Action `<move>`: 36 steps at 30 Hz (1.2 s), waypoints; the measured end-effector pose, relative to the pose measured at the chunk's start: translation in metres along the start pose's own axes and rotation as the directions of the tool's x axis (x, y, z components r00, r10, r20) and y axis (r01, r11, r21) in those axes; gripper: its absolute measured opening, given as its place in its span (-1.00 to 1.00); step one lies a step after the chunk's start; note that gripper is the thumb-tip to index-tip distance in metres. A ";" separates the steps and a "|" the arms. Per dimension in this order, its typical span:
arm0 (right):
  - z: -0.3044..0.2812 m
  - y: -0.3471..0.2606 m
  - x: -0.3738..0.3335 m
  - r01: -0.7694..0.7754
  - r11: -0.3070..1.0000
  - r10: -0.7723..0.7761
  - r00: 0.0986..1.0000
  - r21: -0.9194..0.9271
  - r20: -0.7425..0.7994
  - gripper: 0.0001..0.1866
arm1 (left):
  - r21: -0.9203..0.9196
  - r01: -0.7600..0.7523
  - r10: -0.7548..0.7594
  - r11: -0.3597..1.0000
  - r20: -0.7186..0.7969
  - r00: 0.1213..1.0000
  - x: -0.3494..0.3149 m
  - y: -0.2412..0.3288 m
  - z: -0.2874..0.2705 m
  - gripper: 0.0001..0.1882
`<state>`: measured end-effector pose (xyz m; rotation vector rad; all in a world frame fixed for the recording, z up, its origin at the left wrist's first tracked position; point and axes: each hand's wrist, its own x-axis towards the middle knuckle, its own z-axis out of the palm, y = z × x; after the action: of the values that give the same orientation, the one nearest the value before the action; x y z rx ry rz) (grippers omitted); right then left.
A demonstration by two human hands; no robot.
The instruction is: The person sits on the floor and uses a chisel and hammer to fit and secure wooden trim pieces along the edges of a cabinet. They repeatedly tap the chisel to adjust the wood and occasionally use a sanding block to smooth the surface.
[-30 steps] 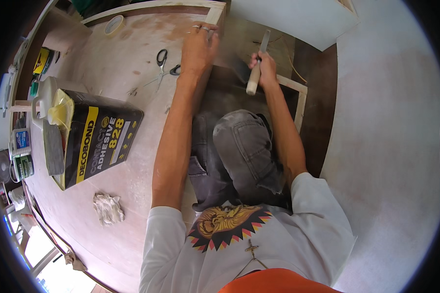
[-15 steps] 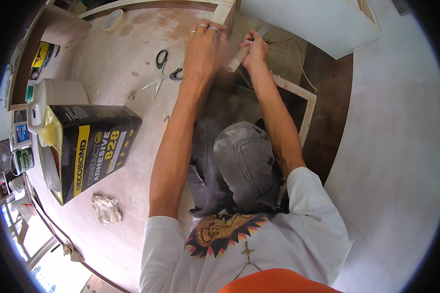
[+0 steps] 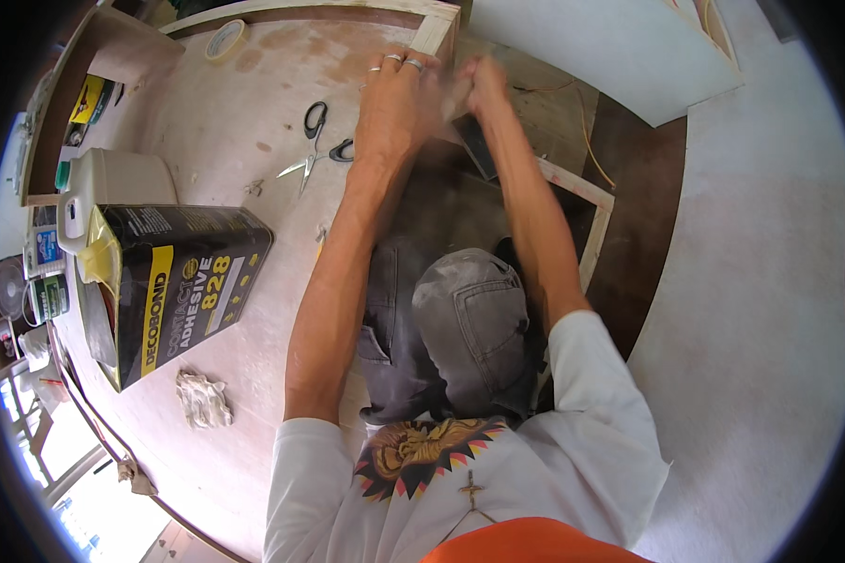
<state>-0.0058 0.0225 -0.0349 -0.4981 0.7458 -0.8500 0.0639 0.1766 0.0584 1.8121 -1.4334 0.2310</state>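
My left hand (image 3: 394,101), with rings on its fingers, is at the panel's edge beside the corner of a light wooden frame (image 3: 432,34). Its fingers curl away from view, so what they hold, if anything, is hidden. Across a narrow gap, my right hand (image 3: 485,86) is closed around a tan rod-like piece (image 3: 456,94), smeared by motion and close to the left thumb. Left of my left wrist, black-handled scissors (image 3: 313,158) lie spread on the pale panel (image 3: 263,310).
A black and yellow adhesive tin (image 3: 188,281) stands at left, with a white jug (image 3: 117,183) behind it. Nearby lie a crumpled cloth (image 3: 204,399) and a tape roll (image 3: 226,41). A pale board (image 3: 601,47) rises beyond my right hand, and a wooden rail (image 3: 587,220) runs beside my right forearm.
My right hand has shifted slightly up and left, bringing the tan piece nearer my left hand; that piece is now more blurred. My left hand stays almost in place.
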 end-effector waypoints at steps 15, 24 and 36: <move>-0.007 -0.007 0.015 -0.108 0.988 0.100 0.992 0.113 0.076 -0.80 | -0.017 0.045 -0.044 0.999 0.052 0.998 -0.003 -0.002 -0.005 -0.76; 0.004 -0.005 0.011 0.028 0.985 -0.020 0.999 -0.172 0.048 -0.84 | 0.082 -0.014 0.013 0.997 0.012 1.000 -0.001 0.008 -0.004 -0.75; 0.019 -0.001 -0.039 -0.109 0.976 0.121 0.991 0.189 -0.051 -0.88 | 0.060 0.060 -0.064 0.996 0.072 0.995 0.002 0.014 -0.015 -0.74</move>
<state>-0.0094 0.0557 -0.0065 -0.2599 0.7370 -0.8205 0.0569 0.1852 0.0761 1.9267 -1.4313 0.1767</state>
